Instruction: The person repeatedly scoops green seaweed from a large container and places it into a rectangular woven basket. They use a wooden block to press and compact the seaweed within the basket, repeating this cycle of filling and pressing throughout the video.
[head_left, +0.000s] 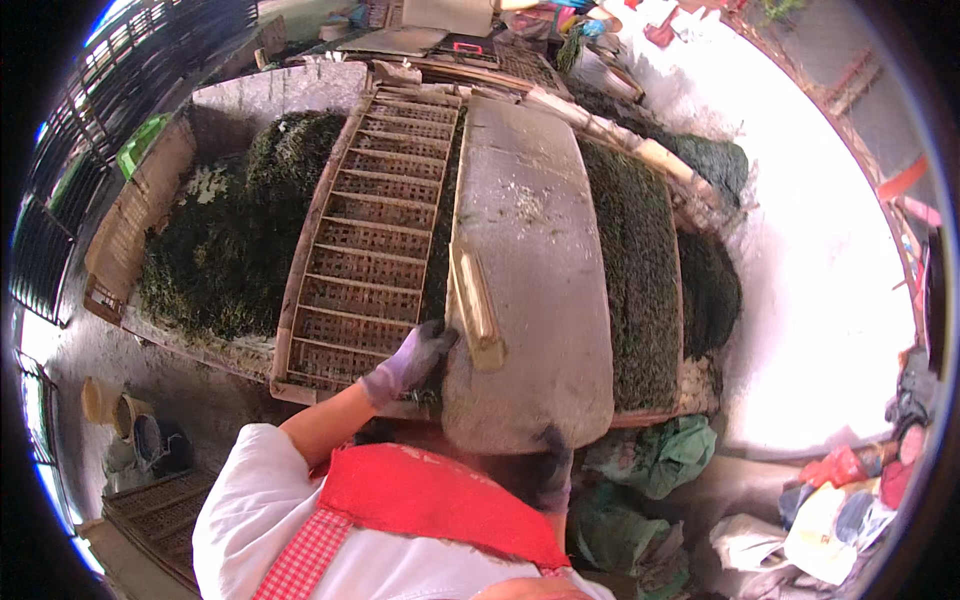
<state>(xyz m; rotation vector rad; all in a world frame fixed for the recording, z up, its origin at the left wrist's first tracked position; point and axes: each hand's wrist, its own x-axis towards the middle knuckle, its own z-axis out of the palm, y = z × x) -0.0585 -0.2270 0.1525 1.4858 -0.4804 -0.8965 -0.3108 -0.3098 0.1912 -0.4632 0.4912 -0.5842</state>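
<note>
A long grey board (532, 277) with rounded near corners lies before me, with a few pale crumbs on its surface. Along its left side rests a wooden bar (478, 307). My left hand (416, 358), in a grey-and-purple glove, has its dark fingertips on the board's left edge, beside the lower end of the bar. At the near end, my right hand (553, 469) grips the board's edge, its dark gloved thumb on top and its other fingers hidden. Left of the board stands a slatted frame (375, 229) with woven mesh.
Dark green stringy plant material fills a walled bin (217, 255) at left and covers a bed (634, 277) at right. A bamboo pole (622, 139) crosses behind. Buckets (135, 424) stand lower left; green sacks (675, 457) and bags (817, 525) lie lower right.
</note>
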